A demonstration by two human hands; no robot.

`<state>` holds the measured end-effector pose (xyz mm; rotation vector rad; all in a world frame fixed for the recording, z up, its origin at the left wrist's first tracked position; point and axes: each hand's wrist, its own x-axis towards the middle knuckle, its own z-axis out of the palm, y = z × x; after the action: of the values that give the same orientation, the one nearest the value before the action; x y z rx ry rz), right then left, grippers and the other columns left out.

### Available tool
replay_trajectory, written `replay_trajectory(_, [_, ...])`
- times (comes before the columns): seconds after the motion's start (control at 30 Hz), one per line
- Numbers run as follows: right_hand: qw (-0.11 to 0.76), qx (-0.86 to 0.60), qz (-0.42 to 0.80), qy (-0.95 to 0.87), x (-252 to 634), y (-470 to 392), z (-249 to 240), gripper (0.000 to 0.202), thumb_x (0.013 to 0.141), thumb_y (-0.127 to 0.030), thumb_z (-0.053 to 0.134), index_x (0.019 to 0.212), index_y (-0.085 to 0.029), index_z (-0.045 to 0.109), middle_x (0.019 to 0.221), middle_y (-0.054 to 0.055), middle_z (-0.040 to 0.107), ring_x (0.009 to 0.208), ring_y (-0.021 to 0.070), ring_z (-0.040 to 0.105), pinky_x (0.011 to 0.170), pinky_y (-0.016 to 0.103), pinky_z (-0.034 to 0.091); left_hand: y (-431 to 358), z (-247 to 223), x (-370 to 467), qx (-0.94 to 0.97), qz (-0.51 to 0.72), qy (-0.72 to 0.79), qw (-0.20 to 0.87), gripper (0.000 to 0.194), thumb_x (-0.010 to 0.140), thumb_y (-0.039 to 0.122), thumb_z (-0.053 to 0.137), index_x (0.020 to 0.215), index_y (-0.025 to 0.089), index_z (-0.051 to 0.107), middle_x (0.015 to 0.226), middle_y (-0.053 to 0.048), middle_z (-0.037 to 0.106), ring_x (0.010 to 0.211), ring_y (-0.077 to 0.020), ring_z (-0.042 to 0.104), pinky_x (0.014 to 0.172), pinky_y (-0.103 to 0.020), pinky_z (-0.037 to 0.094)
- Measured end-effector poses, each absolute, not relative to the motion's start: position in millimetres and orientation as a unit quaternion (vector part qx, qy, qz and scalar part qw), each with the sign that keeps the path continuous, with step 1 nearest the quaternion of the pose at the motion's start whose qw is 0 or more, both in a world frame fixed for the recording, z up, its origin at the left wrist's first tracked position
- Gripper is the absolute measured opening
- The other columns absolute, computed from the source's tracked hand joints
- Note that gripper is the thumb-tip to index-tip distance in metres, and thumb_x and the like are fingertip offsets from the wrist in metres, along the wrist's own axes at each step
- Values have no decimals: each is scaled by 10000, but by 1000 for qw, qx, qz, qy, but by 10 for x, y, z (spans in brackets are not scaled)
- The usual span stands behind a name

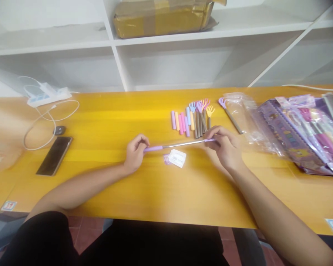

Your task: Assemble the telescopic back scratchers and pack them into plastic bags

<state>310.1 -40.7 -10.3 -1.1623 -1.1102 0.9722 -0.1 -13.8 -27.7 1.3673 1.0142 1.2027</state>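
Stretched between my two hands is a telescopic back scratcher (pixel 183 143), its metal rod drawn out and nearly level above the table. My left hand (pixel 135 152) is closed on the end of its purple grip. At the other end, my right hand (pixel 223 146) pinches the purple head, which the fingers mostly hide. Below the rod lie small white cards (pixel 178 158), one partly over a purple one. Just beyond my right hand are several back scratcher rods (pixel 200 120) with coloured claw heads. Beside them, loose coloured grip sleeves (pixel 182 122) lie in a row.
A purple-headed back scratcher (pixel 231 116) lies apart, near clear plastic bags (pixel 240 111). At the right sits a purple display box (pixel 291 136) with packaged scratchers. To the left are a phone (pixel 54 156), a mouse (pixel 60 130) and a power strip (pixel 49 96). White shelves (pixel 166 43) stand behind.
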Motion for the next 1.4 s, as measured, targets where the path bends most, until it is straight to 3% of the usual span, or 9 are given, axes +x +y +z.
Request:
replay_trajectory(0.23, [584,-498,417,-487,3053,-421,-91,120,824,-260,610,734,-195,657,753,30,558,573,106,411,493,231,263,-126,-291,8,552,495,438,507,93,871,187,528,798,196,586,761,20,522,551,-87,409,469,-225,327])
replay_trajectory(0.7, [556,-472,430,-532,2967,-451,-263,144,961,-265,565,849,-215,640,633,-23,428,527,114,372,518,269,266,-109,-328,2,553,507,452,483,112,820,158,502,744,202,571,700,22,508,560,-107,422,478,-230,331])
replay_trajectory(1.13, [570,-462,437,-520,2825,-521,-346,139,954,-233,544,849,-221,633,699,-2,477,563,126,411,525,275,310,-135,-353,-6,564,519,449,458,159,820,119,480,725,206,574,662,19,490,605,-129,454,533,-256,341])
replay_trajectory(1.4, [563,-433,448,-543,2702,-588,-377,163,1014,-247,508,898,-214,617,693,-14,464,552,118,379,533,277,304,-172,-309,5,594,520,430,438,175,826,104,472,715,201,568,697,10,521,637,-131,483,560,-263,361])
